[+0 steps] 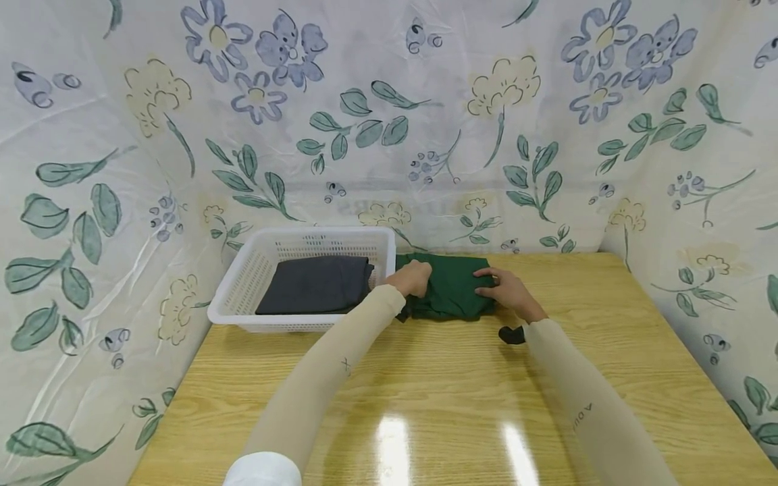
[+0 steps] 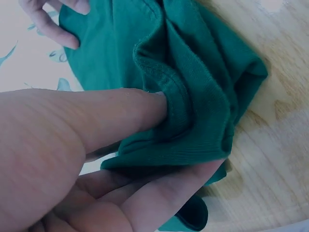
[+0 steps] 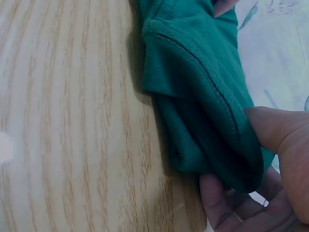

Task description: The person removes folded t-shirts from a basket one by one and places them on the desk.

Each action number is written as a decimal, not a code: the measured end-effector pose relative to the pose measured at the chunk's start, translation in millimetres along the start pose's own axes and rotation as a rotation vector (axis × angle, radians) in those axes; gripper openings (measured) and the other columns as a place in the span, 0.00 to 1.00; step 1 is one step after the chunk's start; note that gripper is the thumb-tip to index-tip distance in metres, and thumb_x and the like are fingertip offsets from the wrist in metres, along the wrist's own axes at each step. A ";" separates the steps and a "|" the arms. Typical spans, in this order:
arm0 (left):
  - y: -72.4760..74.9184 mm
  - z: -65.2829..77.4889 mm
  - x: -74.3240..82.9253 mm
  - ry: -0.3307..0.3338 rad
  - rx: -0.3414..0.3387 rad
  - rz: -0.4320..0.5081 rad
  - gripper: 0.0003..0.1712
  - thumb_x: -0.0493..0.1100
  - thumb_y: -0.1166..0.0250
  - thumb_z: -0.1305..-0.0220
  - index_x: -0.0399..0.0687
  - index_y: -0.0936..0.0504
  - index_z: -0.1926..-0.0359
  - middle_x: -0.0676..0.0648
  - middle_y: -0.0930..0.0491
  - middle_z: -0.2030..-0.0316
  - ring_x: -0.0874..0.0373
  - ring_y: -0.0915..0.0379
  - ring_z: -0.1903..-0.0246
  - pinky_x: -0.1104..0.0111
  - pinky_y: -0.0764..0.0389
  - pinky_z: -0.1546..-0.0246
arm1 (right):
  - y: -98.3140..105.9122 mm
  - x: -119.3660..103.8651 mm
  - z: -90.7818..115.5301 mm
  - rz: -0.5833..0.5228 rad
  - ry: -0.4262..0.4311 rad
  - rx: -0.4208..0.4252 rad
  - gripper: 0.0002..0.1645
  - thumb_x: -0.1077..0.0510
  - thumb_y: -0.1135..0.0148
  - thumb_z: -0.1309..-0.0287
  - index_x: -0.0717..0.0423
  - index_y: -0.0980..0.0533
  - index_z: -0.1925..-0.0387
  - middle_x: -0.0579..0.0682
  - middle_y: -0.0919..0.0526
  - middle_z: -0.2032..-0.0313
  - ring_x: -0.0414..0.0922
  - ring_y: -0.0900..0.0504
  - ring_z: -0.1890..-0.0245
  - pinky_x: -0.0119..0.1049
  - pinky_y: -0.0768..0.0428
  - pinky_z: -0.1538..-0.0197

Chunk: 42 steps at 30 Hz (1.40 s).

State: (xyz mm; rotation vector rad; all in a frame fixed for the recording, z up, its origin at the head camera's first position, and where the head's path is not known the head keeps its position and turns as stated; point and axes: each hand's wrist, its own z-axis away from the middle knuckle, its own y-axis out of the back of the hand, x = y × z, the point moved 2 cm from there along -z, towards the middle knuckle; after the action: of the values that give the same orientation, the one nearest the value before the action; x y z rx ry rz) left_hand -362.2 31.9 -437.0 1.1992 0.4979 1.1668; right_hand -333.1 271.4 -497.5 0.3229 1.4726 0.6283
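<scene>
A green folded garment [image 1: 452, 287] with stitched seams lies in loose layers on the wooden table, right of the basket. My left hand [image 1: 415, 278] grips its left end; in the left wrist view the thumb presses on top of the green cloth [image 2: 193, 87] and the fingers lie underneath. At the opposite end my right hand [image 1: 509, 291] pinches a rounded, folded edge, thumb above and fingertips below, as the right wrist view shows. Part of the garment's left side is hidden behind my left hand.
Left of the garment stands a white slatted plastic basket [image 1: 255, 318], holding a dark folded garment [image 1: 316, 283]. A small black object [image 1: 512, 335] shows beside my right forearm. Floral sheeting [image 1: 389, 135] rises behind the wooden table [image 1: 437, 385] and on both sides.
</scene>
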 end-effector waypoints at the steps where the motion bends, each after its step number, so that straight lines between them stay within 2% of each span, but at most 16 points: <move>1: 0.2 0.0 -0.4 0.005 -0.005 0.000 0.09 0.30 0.42 0.27 0.42 0.20 0.51 0.41 0.23 0.58 0.53 0.35 0.67 0.64 0.33 0.69 | -0.2 -1.0 -0.4 0.006 0.000 0.001 0.27 0.59 0.34 0.30 0.56 0.26 0.32 0.65 0.43 0.23 0.68 0.41 0.27 0.61 0.33 0.32; 5: 1.5 -0.8 -1.3 0.025 -0.030 -0.013 0.08 0.30 0.43 0.27 0.42 0.21 0.54 0.44 0.28 0.67 0.54 0.38 0.72 0.65 0.36 0.73 | -1.6 -4.1 -2.7 0.034 -0.001 0.002 0.27 0.58 0.34 0.30 0.56 0.26 0.32 0.67 0.42 0.24 0.68 0.41 0.26 0.62 0.34 0.31; 8: 2.5 1.9 -0.9 0.020 -0.021 -0.036 0.07 0.30 0.42 0.27 0.42 0.20 0.55 0.45 0.29 0.69 0.55 0.39 0.72 0.65 0.36 0.73 | -3.4 -6.8 -3.2 0.060 -0.003 0.002 0.27 0.58 0.35 0.29 0.56 0.26 0.32 0.68 0.41 0.25 0.69 0.41 0.27 0.62 0.34 0.31; 9: 2.8 3.8 -0.8 0.014 -0.013 -0.043 0.07 0.30 0.42 0.27 0.42 0.20 0.55 0.45 0.27 0.67 0.54 0.37 0.71 0.65 0.35 0.72 | -4.0 -7.7 -3.0 0.062 -0.006 0.003 0.27 0.58 0.35 0.29 0.56 0.26 0.32 0.68 0.41 0.25 0.69 0.41 0.27 0.61 0.34 0.31; 12: 4.1 9.5 -0.3 0.006 0.011 -0.049 0.09 0.31 0.39 0.28 0.41 0.19 0.51 0.40 0.21 0.53 0.51 0.29 0.58 0.64 0.31 0.66 | -5.0 -9.8 -1.7 0.106 0.011 0.003 0.27 0.57 0.35 0.29 0.57 0.26 0.32 0.69 0.40 0.25 0.69 0.40 0.27 0.61 0.33 0.31; 15: 4.8 11.3 0.4 0.005 0.017 -0.049 0.15 0.32 0.36 0.29 0.40 0.21 0.43 0.35 0.24 0.41 0.44 0.28 0.43 0.62 0.25 0.58 | -3.7 -10.5 -0.5 0.159 0.035 -0.001 0.28 0.57 0.35 0.29 0.57 0.26 0.31 0.68 0.39 0.26 0.69 0.40 0.27 0.62 0.35 0.31; 16: 5.0 11.1 0.8 0.006 0.018 -0.051 0.17 0.33 0.35 0.29 0.40 0.21 0.41 0.35 0.25 0.39 0.41 0.29 0.39 0.62 0.24 0.56 | -2.7 -10.7 -0.1 0.183 0.042 -0.001 0.28 0.56 0.35 0.29 0.57 0.26 0.31 0.68 0.38 0.26 0.69 0.40 0.27 0.63 0.35 0.31; 19: 6.2 10.2 1.6 -0.003 0.042 -0.057 0.19 0.33 0.32 0.31 0.38 0.22 0.41 0.33 0.26 0.38 0.38 0.30 0.38 0.59 0.20 0.50 | 0.9 -12.1 1.4 0.211 0.032 0.010 0.30 0.54 0.34 0.30 0.55 0.26 0.30 0.68 0.37 0.26 0.69 0.36 0.30 0.62 0.33 0.33; 22: 9.6 11.6 1.2 -0.040 0.080 -0.034 0.16 0.33 0.30 0.33 0.37 0.20 0.46 0.33 0.24 0.42 0.39 0.25 0.44 0.59 0.19 0.53 | 4.7 -14.1 3.9 0.192 0.004 0.031 0.31 0.53 0.33 0.30 0.54 0.27 0.29 0.69 0.38 0.26 0.66 0.29 0.38 0.56 0.26 0.43; 25: 15.3 15.3 -0.4 -0.104 0.117 0.052 0.15 0.32 0.29 0.35 0.36 0.18 0.48 0.36 0.21 0.48 0.45 0.19 0.55 0.61 0.18 0.57 | 7.8 -17.1 6.7 0.147 -0.008 0.049 0.32 0.53 0.34 0.29 0.54 0.29 0.28 0.68 0.39 0.26 0.63 0.24 0.42 0.50 0.23 0.51; 27: 19.9 18.8 -1.9 -0.148 0.132 0.126 0.15 0.33 0.29 0.34 0.35 0.18 0.48 0.38 0.20 0.51 0.48 0.17 0.63 0.62 0.18 0.60 | 9.7 -19.7 8.1 0.125 -0.001 0.064 0.33 0.53 0.35 0.29 0.54 0.30 0.27 0.67 0.39 0.26 0.63 0.24 0.40 0.52 0.21 0.48; 29: 24.7 22.4 -4.2 -0.186 0.149 0.193 0.15 0.35 0.30 0.33 0.35 0.17 0.47 0.39 0.19 0.50 0.50 0.17 0.67 0.64 0.17 0.63 | 10.7 -23.6 8.9 0.105 0.017 0.076 0.34 0.53 0.35 0.29 0.56 0.32 0.26 0.66 0.38 0.26 0.65 0.27 0.35 0.56 0.22 0.41; 33: 35.7 31.8 -8.6 -0.236 0.191 0.266 0.13 0.38 0.33 0.29 0.35 0.17 0.47 0.39 0.19 0.47 0.49 0.18 0.68 0.65 0.20 0.67 | 11.2 -31.6 8.0 0.098 0.066 0.097 0.35 0.53 0.35 0.29 0.59 0.32 0.27 0.65 0.33 0.28 0.67 0.31 0.32 0.60 0.28 0.35; 37: 45.7 41.6 -13.7 -0.274 0.232 0.300 0.11 0.40 0.36 0.26 0.37 0.16 0.49 0.40 0.16 0.54 0.47 0.17 0.67 0.65 0.21 0.68 | 10.6 -38.2 8.1 0.102 0.093 0.106 0.35 0.52 0.34 0.30 0.60 0.32 0.27 0.66 0.30 0.30 0.66 0.27 0.36 0.59 0.25 0.38; 42: 54.1 53.3 -24.5 -0.301 0.267 0.411 0.09 0.39 0.39 0.24 0.41 0.15 0.51 0.38 0.14 0.61 0.46 0.17 0.69 0.63 0.18 0.68 | 8.2 -50.7 11.4 0.089 0.115 0.114 0.35 0.49 0.33 0.31 0.56 0.30 0.28 0.65 0.27 0.32 0.65 0.24 0.38 0.59 0.22 0.42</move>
State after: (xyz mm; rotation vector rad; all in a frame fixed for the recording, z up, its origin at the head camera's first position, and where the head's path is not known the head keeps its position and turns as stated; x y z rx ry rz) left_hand -351.1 -18.3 -376.0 1.7353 0.1830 1.2575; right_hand -322.5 250.9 -450.2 0.4490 1.6150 0.6445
